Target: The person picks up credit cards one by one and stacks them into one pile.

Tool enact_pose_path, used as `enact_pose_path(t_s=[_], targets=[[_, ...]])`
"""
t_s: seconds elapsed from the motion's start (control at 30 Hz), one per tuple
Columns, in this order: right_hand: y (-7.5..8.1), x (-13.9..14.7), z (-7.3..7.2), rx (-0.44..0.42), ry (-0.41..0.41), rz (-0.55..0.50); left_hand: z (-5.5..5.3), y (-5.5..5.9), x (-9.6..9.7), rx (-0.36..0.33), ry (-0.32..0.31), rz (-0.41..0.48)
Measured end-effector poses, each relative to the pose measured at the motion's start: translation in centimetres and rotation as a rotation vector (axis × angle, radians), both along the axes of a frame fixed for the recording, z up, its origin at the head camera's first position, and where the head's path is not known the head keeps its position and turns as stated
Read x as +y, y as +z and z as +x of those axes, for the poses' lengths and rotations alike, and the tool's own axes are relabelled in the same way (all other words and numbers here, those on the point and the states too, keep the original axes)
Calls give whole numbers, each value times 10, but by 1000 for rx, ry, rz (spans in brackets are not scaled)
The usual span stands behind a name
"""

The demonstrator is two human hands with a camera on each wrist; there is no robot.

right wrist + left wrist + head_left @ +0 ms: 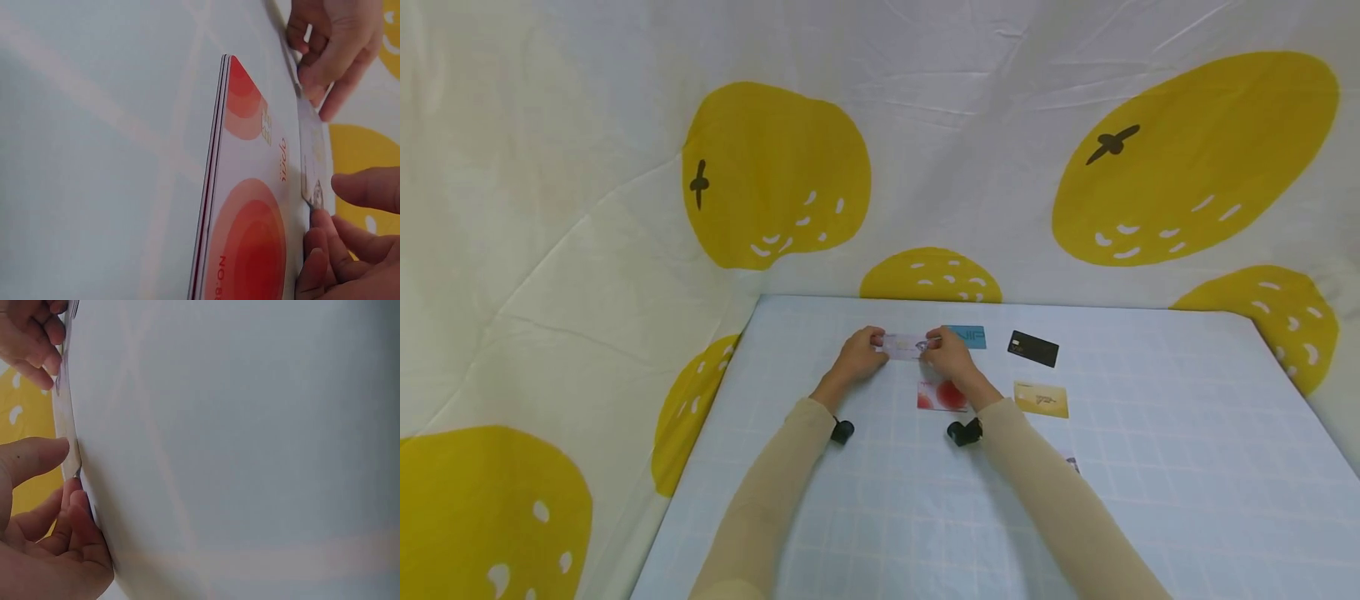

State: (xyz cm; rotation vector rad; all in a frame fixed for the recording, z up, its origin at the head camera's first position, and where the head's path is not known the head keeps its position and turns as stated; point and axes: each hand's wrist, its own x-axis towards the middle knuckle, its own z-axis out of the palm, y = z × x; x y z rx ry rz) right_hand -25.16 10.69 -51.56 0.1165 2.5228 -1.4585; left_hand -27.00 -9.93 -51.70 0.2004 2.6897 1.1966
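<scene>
A pale lilac card [902, 346] lies between my two hands at the back of the table, one short end at each hand. My left hand [860, 355] pinches its left end; in the left wrist view the thumb [47, 456] is on one side and curled fingers [81, 528] on the other. At the opposite end, my right hand [950, 354] holds the right corner with its fingertips. A blue card [972, 337] lies just behind the right hand. Nearer to me is a red-and-white card [936, 396], seen as a thin stack in the right wrist view.
Right of the hands lie a black card [1033, 348] and a gold card [1041, 399]. Another card [1070, 460] is mostly hidden by the right sleeve. Pale checked cloth covers the table [1187, 467]; a fruit-print curtain [955, 167] hangs behind it.
</scene>
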Motion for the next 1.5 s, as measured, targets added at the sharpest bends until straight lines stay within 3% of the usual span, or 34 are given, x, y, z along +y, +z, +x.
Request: enact_pose_path(t_s=[0.43, 0.7, 0.93, 1.2, 1.5], targets=[[7, 10, 8, -40, -4, -118, 3, -1, 0, -43, 20, 106], [11, 21, 16, 4, 13, -150, 12, 3, 2, -91, 13, 195], [19, 34, 28, 24, 17, -184, 24, 11, 6, -47, -28, 254], [24, 45, 46, 24, 8, -225, 41, 20, 9, -68, -50, 320], [31, 54, 70, 54, 15, -204, 60, 19, 14, -65, -81, 300]])
